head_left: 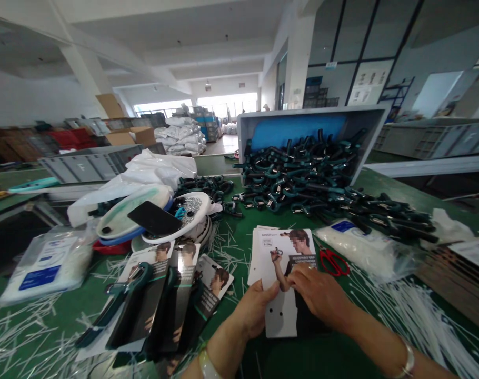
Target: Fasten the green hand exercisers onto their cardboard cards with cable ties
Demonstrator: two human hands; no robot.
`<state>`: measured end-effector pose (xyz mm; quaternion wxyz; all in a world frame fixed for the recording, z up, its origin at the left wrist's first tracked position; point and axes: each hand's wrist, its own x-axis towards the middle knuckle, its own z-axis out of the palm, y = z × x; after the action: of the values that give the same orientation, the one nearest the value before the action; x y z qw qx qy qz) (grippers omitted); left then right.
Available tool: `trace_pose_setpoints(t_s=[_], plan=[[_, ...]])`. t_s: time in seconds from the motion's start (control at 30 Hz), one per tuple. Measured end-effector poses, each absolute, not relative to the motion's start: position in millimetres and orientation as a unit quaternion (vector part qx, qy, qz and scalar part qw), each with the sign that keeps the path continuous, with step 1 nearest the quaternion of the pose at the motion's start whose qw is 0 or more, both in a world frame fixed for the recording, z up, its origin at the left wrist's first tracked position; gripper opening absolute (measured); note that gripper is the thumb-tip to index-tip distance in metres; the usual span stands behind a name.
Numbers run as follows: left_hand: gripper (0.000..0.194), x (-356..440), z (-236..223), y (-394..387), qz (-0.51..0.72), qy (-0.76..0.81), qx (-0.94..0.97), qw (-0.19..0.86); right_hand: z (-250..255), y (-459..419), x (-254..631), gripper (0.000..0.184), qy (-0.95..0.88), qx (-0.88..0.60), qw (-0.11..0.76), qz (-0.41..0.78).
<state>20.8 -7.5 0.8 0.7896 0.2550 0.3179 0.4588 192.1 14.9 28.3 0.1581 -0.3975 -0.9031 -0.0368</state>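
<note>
In front of me stands a printed packaging card (281, 313) showing a person using a grip strengthener, with more cards (255, 258) behind its left edge. My left hand (251, 310) grips its left side, thumb across the front. My right hand (322, 295) is closed, its bent fingertips pressed together against the middle of the card; anything between them is hidden. Dark holes show low on the card. To the left lie several cards (216, 284) with grip strengtheners, one dark green grip strengthener (117, 300) lying uppermost.
A grey crate (373, 137) on its side spills many grip strengtheners (295, 173). Red scissors (334, 262) and white cable ties (413, 316) lie right. Left are a phone (155, 218) on round tubs (203, 202) and a bag of ties (46, 266). Another plastic bag (366, 247) lies right.
</note>
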Motion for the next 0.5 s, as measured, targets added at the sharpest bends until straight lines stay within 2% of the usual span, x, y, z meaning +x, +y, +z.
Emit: trace_pose_setpoints(t_s=[0.17,0.27,0.37,0.5], plan=[[0.034,26.1,-5.8,-11.9,0.455,0.322,0.235,0.796,16.2,8.3,196.0,0.013,-0.891,-0.412,0.191,-0.009],[0.034,27.3,-11.4,-13.3,0.462,0.313,0.252,0.791,14.5,6.2,197.8,0.007,-0.856,-0.441,0.266,0.051],[0.034,26.0,-14.4,-12.6,0.462,0.303,0.284,0.784,18.2,6.4,198.0,0.013,-0.801,-0.487,0.336,0.091],[0.032,23.2,-12.0,-11.9,0.458,0.31,0.313,0.772,25.3,8.2,195.2,0.015,-0.802,-0.457,0.364,0.124]])
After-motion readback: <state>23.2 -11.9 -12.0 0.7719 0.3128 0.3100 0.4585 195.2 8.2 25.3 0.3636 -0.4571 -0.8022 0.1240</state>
